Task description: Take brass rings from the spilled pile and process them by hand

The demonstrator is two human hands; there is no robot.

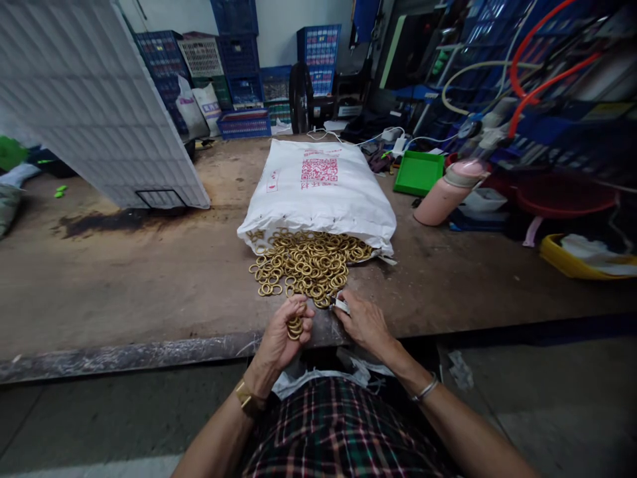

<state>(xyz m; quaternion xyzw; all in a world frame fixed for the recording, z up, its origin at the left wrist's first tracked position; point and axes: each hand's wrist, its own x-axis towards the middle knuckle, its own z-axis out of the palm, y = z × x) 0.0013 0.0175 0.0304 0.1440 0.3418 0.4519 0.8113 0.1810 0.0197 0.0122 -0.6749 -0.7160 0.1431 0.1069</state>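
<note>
My left hand (285, 330) is curled around several brass-coloured rings (294, 326), just above the table's front edge. At the near side of a ring pile (313, 262), my right hand (362, 320) has its thumb and forefinger close together. Something small, white and dark (340, 304) shows at those fingertips; whether it is a tool or a wrapping on a finger I cannot tell. The rings spill from the mouth of a white woven sack (318, 192) with red print, which lies flat behind both hands.
A large ribbed white panel (119, 119) stands on the brown table (149, 285) at the left. To the right are a green tray (419, 172), a tilted pink bottle (448, 196) and a yellow tray (567, 261). Blue crates (243, 73) and a black fan (300, 99) are behind.
</note>
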